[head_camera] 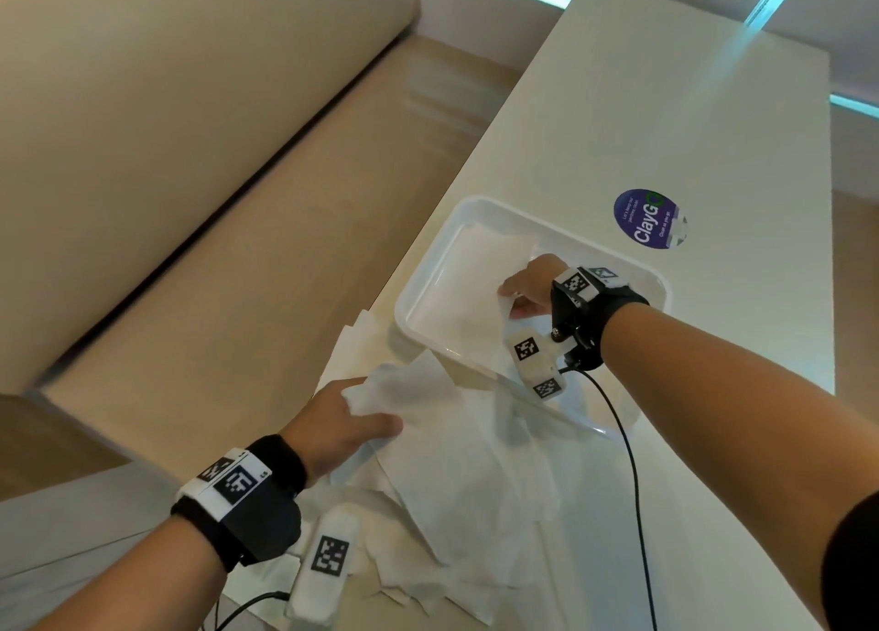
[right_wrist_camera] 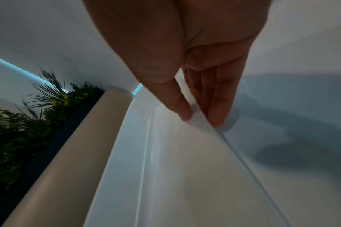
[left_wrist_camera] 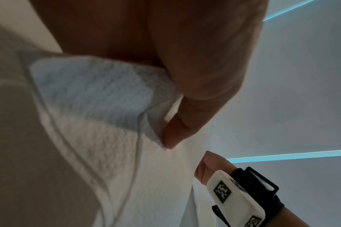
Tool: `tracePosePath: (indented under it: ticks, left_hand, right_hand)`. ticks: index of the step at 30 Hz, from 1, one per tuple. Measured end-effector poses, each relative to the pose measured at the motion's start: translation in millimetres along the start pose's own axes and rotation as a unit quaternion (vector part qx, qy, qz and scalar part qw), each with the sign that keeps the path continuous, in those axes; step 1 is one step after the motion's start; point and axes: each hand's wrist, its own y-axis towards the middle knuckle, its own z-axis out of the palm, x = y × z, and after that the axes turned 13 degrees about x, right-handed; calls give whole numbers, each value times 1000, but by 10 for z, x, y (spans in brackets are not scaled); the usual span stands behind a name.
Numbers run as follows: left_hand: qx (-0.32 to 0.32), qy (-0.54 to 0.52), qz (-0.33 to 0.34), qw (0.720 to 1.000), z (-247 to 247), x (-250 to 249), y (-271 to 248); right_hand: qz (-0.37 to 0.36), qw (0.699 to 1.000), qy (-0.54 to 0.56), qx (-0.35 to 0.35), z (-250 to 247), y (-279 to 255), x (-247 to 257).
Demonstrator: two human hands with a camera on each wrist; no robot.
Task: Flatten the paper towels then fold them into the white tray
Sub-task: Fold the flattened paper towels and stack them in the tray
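Placing step under way: one towel going into the tray.

We find the right hand (head_camera: 530,288) pinching a towel (head_camera: 480,269) over the single tray (head_camera: 663,281), far on the desk (head_camera: 689,121); the left hand (head_camera: 342,421) grips one sheet (head_camera: 409,388) of the near pile (head_camera: 475,488), count unclear. Next, we judge: release flat, fold.

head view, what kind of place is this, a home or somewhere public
Probably a shared pantry or lounge, not a home, though that is a guess. The long white table bears a round ClayGo sticker about cleaning up, a beige bench seat runs beside it, and a planter of greenery stands behind.
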Motion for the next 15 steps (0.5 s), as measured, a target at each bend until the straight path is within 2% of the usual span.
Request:
tracePosePath:
  ticks: [4,15]
  left_hand:
    - [10,12,-3,1000,66,-12,13]
    - [11,15,-12,1000,59,7,25]
  right_hand:
    - [-26,999,-33,16,-16,10,33]
    - [-11,998,-62,-11,45,26,42]
